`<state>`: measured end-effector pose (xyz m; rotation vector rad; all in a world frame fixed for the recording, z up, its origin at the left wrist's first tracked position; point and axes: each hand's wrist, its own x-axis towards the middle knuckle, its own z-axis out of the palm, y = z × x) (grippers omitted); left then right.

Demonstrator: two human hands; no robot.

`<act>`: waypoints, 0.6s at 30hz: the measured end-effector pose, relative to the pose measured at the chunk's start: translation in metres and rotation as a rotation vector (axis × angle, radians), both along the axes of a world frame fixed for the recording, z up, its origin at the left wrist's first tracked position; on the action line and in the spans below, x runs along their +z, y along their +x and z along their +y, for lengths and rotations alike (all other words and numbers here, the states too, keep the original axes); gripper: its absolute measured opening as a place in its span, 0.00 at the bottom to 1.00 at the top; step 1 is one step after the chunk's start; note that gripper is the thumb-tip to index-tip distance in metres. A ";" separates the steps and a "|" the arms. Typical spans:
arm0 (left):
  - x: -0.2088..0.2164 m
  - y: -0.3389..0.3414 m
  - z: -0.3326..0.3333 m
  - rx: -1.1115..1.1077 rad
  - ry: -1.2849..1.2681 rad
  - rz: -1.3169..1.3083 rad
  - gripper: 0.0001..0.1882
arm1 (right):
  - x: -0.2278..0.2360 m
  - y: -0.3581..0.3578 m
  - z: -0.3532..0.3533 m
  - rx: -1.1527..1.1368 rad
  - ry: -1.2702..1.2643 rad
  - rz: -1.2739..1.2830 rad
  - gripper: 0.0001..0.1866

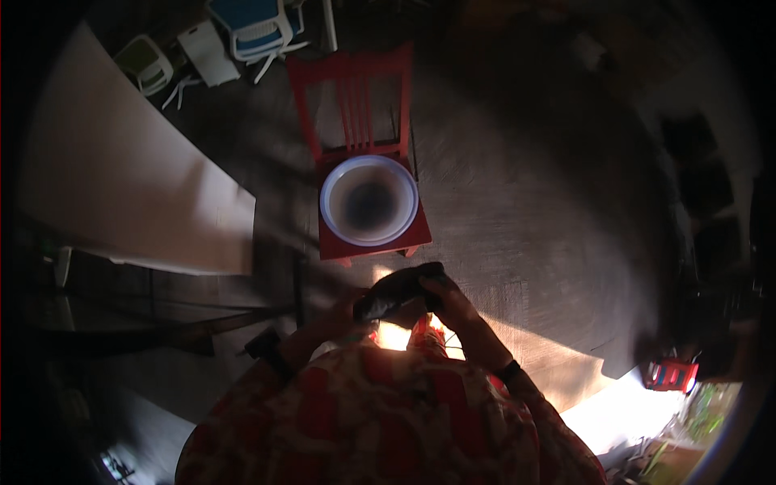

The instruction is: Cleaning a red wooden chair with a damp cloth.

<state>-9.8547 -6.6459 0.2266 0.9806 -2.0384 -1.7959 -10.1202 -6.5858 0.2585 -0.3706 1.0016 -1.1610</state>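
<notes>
Currently holding dark, cloth-like item (394, 293) just ahead of body, with right hand (449, 301) closed over its farther, right end. Cannot judge closure of left hand (347, 314), lost in deep shade at nearer end. Reading long axis as slantwise between both hands. Noting blue-rimmed basin (369, 242) on red chair (351, 69), ahead of grip, slightly left of item's middle, apart from it. Cannot make out item's exact kind, its underside, or basin's darkish contents.
</notes>
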 end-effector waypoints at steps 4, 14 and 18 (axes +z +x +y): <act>0.009 -0.014 -0.029 0.379 0.427 -0.034 0.19 | -0.015 -0.048 -0.054 0.245 0.032 0.168 0.17; 0.011 -0.057 -0.052 1.102 0.167 -0.263 0.22 | -0.072 -0.096 -0.165 0.488 -0.078 0.883 0.16; -0.017 -0.051 -0.079 1.162 0.118 -0.251 0.21 | -0.075 -0.089 -0.205 0.459 -0.212 0.947 0.17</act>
